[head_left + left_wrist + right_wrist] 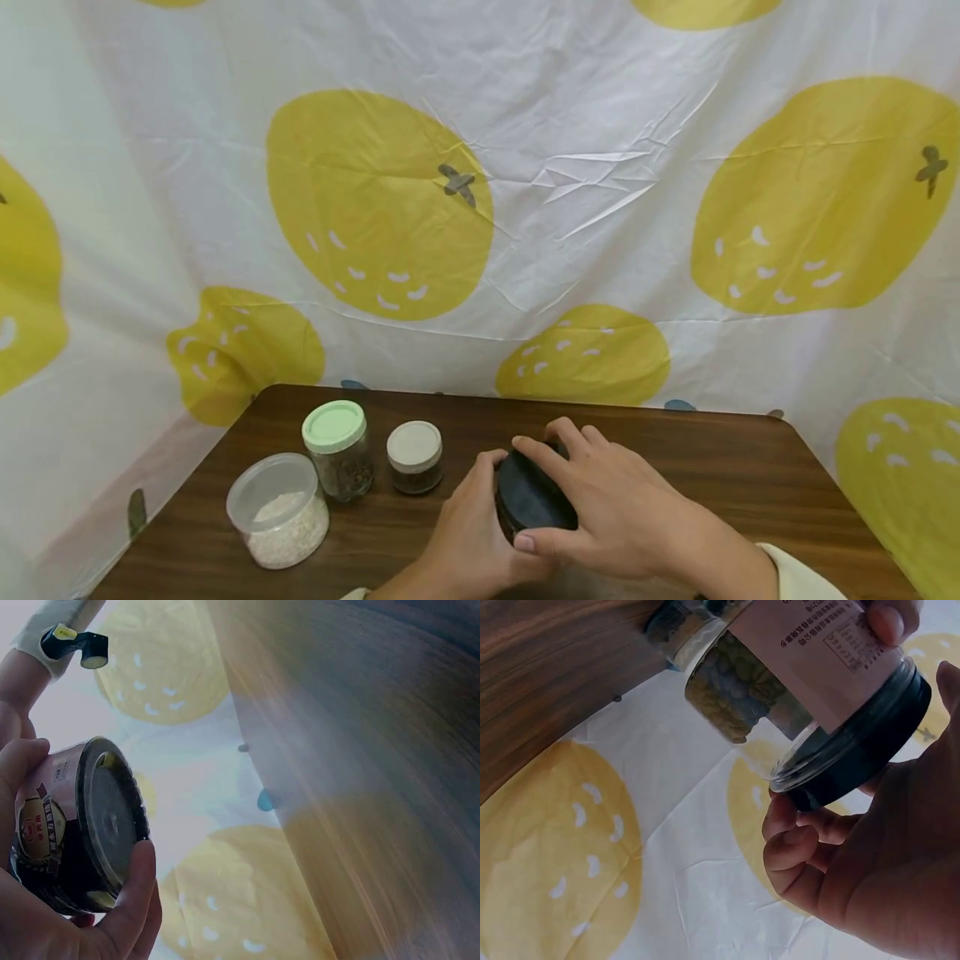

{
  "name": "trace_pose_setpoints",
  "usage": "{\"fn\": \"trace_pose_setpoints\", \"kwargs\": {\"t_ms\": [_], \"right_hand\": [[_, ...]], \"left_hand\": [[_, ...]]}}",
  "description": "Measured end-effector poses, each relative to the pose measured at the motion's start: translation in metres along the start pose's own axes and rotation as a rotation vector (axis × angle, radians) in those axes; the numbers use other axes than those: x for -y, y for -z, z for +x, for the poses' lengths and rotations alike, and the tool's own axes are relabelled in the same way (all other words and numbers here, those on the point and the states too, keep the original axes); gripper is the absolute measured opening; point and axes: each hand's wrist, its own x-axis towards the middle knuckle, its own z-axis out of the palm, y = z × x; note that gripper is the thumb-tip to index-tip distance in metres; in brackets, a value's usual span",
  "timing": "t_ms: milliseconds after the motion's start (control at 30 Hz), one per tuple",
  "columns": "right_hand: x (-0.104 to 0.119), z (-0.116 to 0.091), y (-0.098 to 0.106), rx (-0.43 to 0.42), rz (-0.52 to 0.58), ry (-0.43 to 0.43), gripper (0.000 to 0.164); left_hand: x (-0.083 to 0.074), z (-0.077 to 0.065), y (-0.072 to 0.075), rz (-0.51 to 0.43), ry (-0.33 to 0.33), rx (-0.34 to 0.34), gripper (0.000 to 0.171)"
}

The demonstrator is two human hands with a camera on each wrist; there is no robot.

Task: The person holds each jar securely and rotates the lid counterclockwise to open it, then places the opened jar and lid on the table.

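A clear jar with a black screw lid point(532, 496) is held between both hands above the table's near middle. My left hand point(472, 533) grips its body, with fingers wrapped around the side in the left wrist view. My right hand point(611, 508) holds the lid from above, its thumb and fingers curled over the rim. In the right wrist view the jar point(810, 667) is tilted, with a printed paper label and greenish seed-like pieces inside. The lid is on the jar. A dark label with a round emblem shows on the jar point(45, 840) in the left wrist view.
Left of my hands on the brown wooden table point(675, 450) stand a lidless clear tub point(285, 533) of pale grains, a green-lidded jar point(337, 450) with dark contents, and a small white-lidded jar point(415, 457). A lemon-print cloth point(570, 250) hangs around the table.
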Motion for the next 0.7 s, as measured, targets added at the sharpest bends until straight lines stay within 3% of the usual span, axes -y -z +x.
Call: {"fn": "trace_pose_setpoints", "kwargs": {"t_ms": [167,367,533,700], "right_hand": [[0.0005,0.0016,-0.0001,-0.007,-0.025,-0.003,0.081],[0.001,0.0032,-0.0014,-0.021,-0.032,0.008,0.08],[0.0005,0.0032,-0.0029,-0.025,-0.04,0.025,0.081],[0.0003,0.0029,-0.0036,-0.032,-0.04,0.059,0.078]], "left_hand": [[-0.0002,0.0011,-0.004,0.008,-0.002,-0.013,0.099],[0.0029,0.0013,-0.005,0.011,-0.06,0.001,0.098],[0.0057,0.0024,-0.0042,-0.064,-0.081,0.037,0.085],[0.009,0.0031,-0.0029,-0.143,-0.092,0.067,0.083]]}}
